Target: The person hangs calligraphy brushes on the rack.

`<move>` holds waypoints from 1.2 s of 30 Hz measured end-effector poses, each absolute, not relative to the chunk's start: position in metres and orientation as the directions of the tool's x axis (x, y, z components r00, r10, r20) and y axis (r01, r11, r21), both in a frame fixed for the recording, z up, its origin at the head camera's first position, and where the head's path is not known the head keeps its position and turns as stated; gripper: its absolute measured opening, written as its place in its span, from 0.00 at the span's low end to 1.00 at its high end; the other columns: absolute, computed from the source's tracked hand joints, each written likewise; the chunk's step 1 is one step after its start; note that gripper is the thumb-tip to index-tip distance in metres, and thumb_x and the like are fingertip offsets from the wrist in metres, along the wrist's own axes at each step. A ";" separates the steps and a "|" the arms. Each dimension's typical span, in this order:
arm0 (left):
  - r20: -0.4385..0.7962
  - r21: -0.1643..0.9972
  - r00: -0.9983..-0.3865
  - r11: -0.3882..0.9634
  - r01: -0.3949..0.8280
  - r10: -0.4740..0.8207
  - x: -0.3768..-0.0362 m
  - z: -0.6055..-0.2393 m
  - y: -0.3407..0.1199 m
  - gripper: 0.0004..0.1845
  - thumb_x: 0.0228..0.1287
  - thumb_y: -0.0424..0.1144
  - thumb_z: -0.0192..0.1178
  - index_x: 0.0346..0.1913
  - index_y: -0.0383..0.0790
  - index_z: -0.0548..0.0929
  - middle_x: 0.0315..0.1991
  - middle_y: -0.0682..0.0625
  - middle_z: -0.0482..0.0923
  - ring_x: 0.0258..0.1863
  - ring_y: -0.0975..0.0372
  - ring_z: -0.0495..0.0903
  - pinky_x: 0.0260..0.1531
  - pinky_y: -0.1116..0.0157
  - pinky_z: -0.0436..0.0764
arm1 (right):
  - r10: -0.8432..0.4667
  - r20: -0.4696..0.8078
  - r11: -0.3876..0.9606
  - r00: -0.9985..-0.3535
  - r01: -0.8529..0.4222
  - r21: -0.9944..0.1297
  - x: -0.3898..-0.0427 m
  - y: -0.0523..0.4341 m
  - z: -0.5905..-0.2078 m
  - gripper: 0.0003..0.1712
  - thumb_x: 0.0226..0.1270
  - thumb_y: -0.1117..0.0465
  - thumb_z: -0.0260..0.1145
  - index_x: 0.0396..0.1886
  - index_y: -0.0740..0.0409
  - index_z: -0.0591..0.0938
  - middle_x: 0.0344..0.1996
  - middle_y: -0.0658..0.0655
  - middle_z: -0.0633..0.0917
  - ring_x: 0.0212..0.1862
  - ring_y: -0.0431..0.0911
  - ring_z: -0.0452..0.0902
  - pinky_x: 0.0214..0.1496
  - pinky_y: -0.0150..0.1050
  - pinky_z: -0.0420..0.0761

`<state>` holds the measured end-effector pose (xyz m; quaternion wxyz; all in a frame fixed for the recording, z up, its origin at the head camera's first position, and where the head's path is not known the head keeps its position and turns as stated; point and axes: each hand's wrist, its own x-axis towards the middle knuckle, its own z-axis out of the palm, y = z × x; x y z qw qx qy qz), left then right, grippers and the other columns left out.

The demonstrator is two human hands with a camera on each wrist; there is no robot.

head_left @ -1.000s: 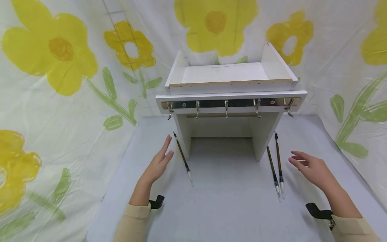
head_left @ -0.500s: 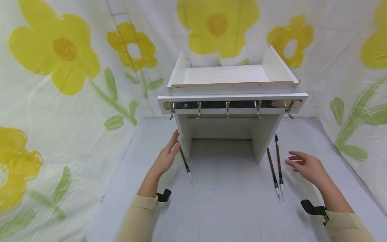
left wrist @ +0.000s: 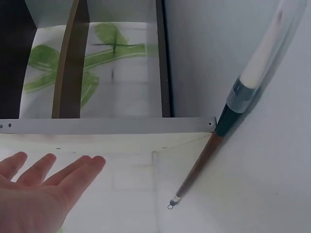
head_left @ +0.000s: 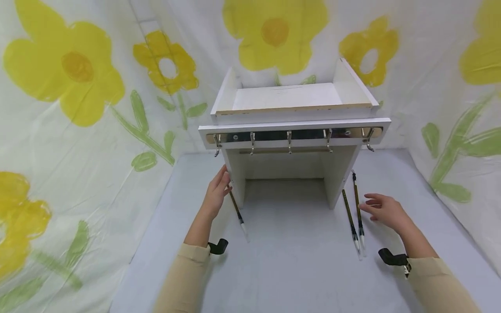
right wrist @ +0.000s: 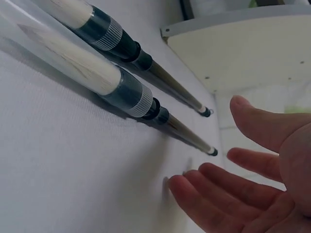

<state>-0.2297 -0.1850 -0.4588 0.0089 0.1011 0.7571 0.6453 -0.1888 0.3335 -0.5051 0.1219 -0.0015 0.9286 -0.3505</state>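
A white shelf unit (head_left: 234, 174) with a row of metal hooks (head_left: 289, 141) stands on the table. My left hand (head_left: 216, 191) is at its left side, fingertips overlapping the side panel in the head view. In the left wrist view those fingers (left wrist: 80, 177) are extended with nothing in them. A calligraphy brush (head_left: 236, 208) with a clear cap lies beside this hand, its far end hidden by it. My right hand (head_left: 385, 211), fingers loosely bent and holding nothing, hovers beside two capped brushes: one (head_left: 349, 213) close to the shelf, another (right wrist: 131, 97) nearer my fingers.
The pale tabletop (head_left: 293, 261) extends in front of the shelf. A white sheet (head_left: 101, 174) painted with yellow flowers hangs behind and along the sides. Each wrist carries a black camera mount, such as the left one (head_left: 218, 247). The shelf's upper part (head_left: 289, 95) has raised side boards.
My left hand has moved forward and right, from beside the left brush to the shelf's side. My right hand has shifted left, closer to the two brushes. The brushes stay put.
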 end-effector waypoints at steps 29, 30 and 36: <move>0.047 0.994 -0.993 0.093 0.058 0.111 -0.231 -0.466 -0.174 0.37 0.77 0.64 0.46 0.80 0.50 0.58 0.79 0.48 0.57 0.77 0.49 0.60 0.67 0.41 0.70 | 0.018 -0.195 0.793 -0.981 0.133 -0.595 -0.216 0.312 -0.522 0.41 0.61 0.63 0.74 0.66 0.82 0.67 0.53 0.80 0.78 0.46 0.64 0.82 0.48 0.54 0.86; 0.048 0.994 -0.993 0.092 0.058 0.112 -0.231 -0.466 -0.174 0.37 0.76 0.64 0.46 0.80 0.50 0.58 0.79 0.48 0.57 0.76 0.48 0.60 0.67 0.41 0.70 | 0.020 -0.192 0.801 -0.981 0.130 -0.585 -0.215 0.312 -0.522 0.40 0.61 0.64 0.74 0.65 0.83 0.67 0.53 0.79 0.79 0.48 0.66 0.81 0.49 0.55 0.85; 0.045 0.994 -0.993 0.090 0.054 0.105 -0.233 -0.465 -0.175 0.36 0.75 0.64 0.48 0.79 0.53 0.60 0.78 0.49 0.60 0.75 0.50 0.62 0.66 0.42 0.73 | 0.024 -0.201 0.794 -0.979 0.141 -0.591 -0.216 0.315 -0.516 0.38 0.61 0.67 0.70 0.65 0.85 0.66 0.54 0.80 0.79 0.47 0.64 0.83 0.45 0.50 0.87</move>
